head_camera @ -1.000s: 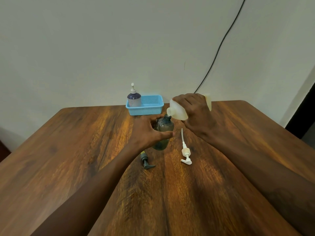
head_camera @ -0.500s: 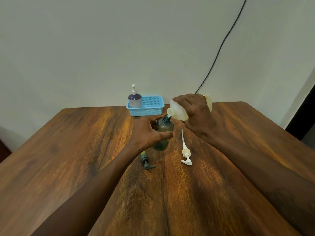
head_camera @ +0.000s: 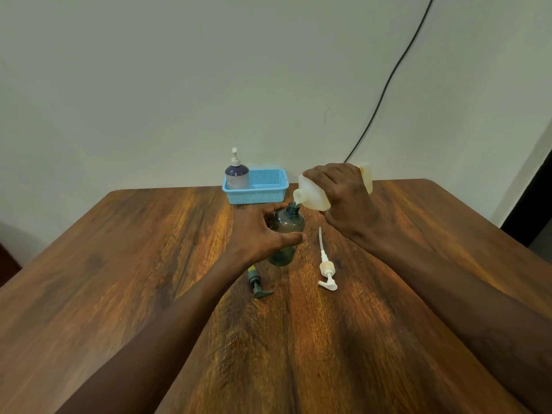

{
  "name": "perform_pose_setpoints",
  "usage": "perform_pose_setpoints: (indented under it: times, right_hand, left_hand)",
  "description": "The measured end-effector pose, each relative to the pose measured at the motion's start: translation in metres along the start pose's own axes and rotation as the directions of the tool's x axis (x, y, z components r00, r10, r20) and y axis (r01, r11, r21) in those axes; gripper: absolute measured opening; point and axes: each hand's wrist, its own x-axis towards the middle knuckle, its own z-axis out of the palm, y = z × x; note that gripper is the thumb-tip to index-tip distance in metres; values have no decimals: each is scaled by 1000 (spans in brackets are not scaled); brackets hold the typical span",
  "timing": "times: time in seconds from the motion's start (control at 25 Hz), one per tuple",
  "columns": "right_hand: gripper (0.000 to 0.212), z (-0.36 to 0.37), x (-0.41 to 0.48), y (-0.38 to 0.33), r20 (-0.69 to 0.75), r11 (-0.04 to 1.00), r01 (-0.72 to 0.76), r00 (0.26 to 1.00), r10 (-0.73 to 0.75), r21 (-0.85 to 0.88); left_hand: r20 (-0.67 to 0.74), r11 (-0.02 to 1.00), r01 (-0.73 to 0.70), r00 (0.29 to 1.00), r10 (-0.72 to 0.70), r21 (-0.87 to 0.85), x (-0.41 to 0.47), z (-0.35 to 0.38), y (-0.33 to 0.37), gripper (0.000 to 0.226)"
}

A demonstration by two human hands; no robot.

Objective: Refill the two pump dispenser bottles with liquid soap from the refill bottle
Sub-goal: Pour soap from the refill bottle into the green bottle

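A dark translucent green dispenser bottle [head_camera: 287, 231] stands uncapped in the middle of the wooden table [head_camera: 119, 279]. My left hand [head_camera: 258, 234] wraps around its left side. My right hand [head_camera: 343, 198] grips the pale cream refill bottle [head_camera: 310, 194], tipped sideways with its spout touching the green bottle's open neck. A dark green pump head [head_camera: 257, 282] lies on the table in front of the bottle. A white pump with its long tube [head_camera: 326, 265] lies to the right. A second dispenser bottle [head_camera: 236, 173], purple with a white pump fitted, stands in the blue basket [head_camera: 265, 186].
The blue basket sits at the table's far edge against a pale wall. A black cable [head_camera: 385, 85] runs down the wall behind my right hand. A dark doorway edge [head_camera: 531, 204] shows at the far right.
Almost nothing has moved; both hands keep the same hold and the refill bottle stays tipped over the green bottle's neck.
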Motion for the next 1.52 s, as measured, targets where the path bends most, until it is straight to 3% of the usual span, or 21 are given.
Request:
perform_pose_setpoints:
  times: [1.52]
  right_hand:
    - [77, -10, 4, -6, 17, 999, 4, 1000, -3, -36]
  left_hand:
    - [32, 1000, -25, 999, 25, 16, -4, -4, -8, 66]
